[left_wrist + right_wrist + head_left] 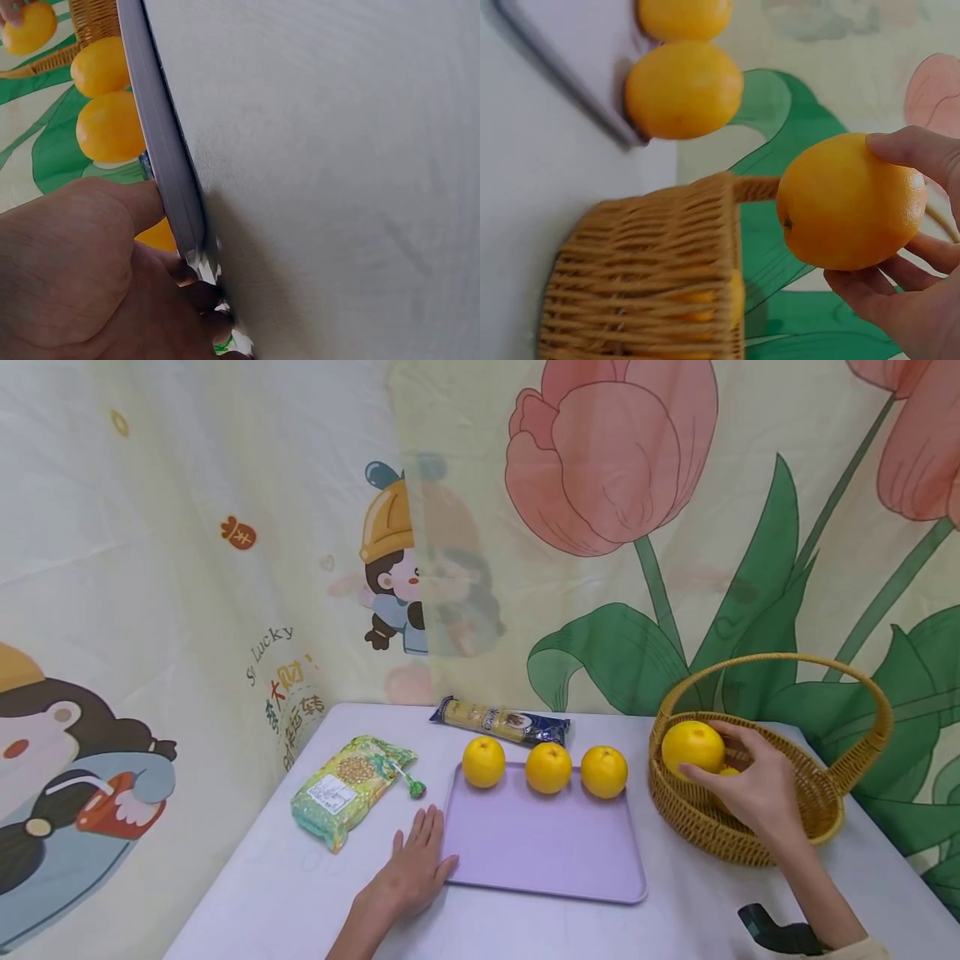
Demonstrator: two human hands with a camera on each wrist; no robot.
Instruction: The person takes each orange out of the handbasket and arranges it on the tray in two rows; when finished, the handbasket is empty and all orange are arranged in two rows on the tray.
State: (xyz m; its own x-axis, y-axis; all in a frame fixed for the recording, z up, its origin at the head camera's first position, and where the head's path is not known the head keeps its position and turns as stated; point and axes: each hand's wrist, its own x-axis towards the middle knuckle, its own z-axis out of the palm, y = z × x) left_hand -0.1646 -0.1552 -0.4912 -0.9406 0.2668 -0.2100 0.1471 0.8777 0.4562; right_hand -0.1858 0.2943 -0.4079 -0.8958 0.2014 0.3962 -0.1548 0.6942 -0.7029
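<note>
1. Head view showed the right hand [753,785] curled around an orange [692,748], holding it just above the near rim of a wicker basket [705,827] at the right of the counter [300,893].
2. The fingers wrapped the fruit from its right and underside, a hold that seemed meant to carry its weight clear of the weave.
3. Another yellow fruit [727,772] peeked out in the basket just under the hand, mostly hidden.
4. The left hand [416,868] lay flat, fingers straight and spread, gripping nothing, pressed on the counter against the left edge of a lilac tray [547,852]; this looked like bracing the tray so it would not slide.
5. Three oranges [548,767] sat in a row along the tray's far edge, near one another, leaving the near part bare.
6. A green snack bag [347,787] lay left of the tray, and a dark-ended packet [501,722] lay behind it.
7. The right wrist view alone showed the grip closely: fingertips [907,150] on top of the held orange [847,202], other fingers beneath, the basket [645,300] below and apart from it.
8. The left wrist view alone showed the thumb [142,202] touching the tray's rim [161,135], a contact the head view left uncertain.
</note>
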